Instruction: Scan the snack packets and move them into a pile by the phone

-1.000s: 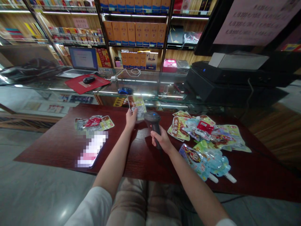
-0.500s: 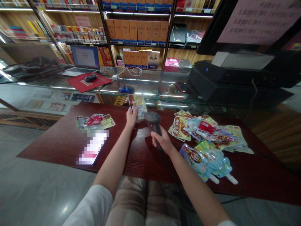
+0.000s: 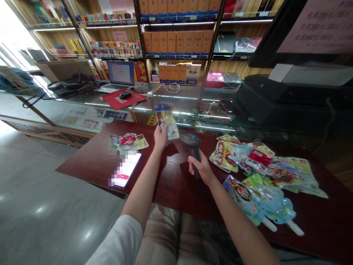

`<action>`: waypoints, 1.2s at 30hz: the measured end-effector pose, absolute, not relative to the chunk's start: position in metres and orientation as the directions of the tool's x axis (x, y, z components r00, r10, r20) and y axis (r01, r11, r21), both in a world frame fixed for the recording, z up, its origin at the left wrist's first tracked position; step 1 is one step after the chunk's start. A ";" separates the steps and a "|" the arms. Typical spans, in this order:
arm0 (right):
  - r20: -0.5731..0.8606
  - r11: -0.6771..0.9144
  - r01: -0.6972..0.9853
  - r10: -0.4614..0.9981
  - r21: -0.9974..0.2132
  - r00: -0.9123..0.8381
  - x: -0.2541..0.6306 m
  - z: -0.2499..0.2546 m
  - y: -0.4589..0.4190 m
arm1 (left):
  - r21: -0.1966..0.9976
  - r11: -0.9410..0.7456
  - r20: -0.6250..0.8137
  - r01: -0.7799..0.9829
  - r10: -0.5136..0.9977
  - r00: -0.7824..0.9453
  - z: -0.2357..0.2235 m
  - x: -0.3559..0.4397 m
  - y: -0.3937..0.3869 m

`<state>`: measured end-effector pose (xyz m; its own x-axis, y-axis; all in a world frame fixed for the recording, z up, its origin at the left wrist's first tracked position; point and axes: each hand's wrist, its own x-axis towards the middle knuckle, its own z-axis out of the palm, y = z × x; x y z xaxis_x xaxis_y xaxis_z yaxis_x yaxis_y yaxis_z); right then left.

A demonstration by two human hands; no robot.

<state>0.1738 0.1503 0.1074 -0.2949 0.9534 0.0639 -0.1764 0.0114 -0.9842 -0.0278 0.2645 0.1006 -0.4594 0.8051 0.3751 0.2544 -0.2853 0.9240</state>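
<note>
My left hand (image 3: 160, 138) is closed on the edge of a snack packet (image 3: 171, 127), yellow-green and brown with a silvery clear part, held up above the far side of the table. Wrapped round the handle of a black barcode scanner (image 3: 191, 140) is my right hand (image 3: 200, 167); the scanner's head points toward the packet, with a gap between. Left of my left hand lies a small pile of snack packets (image 3: 129, 142), with a red one on top. Right of the scanner spreads a larger pile of snack packets (image 3: 226, 155), with blue pouches (image 3: 275, 200) with white ends nearer me.
A lit phone (image 3: 127, 169) lies on the dark red table (image 3: 172, 180), its screen partly blurred. Behind is a glass counter (image 3: 190, 94) with a laptop (image 3: 120, 75), a mouse (image 3: 125, 95) on a red mat, and a black printer-like machine (image 3: 292, 99) at right.
My view has swung left, so the scene sits further right. The packet in my left hand now faces me more and shows more clearly. My right hand still grips the scanner.
</note>
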 end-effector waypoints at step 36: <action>0.083 -0.038 -0.327 0.934 -0.944 -0.347 0.135 0.114 0.151 | -0.073 0.171 0.084 0.983 0.983 -0.165 0.110 -0.143 0.212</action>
<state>0.1346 0.1505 0.1135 -0.3473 0.9341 0.0830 -0.3274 -0.0378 -0.9441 -0.1425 0.2117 0.1098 -0.1648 0.9828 0.0839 0.9826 0.1710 -0.0726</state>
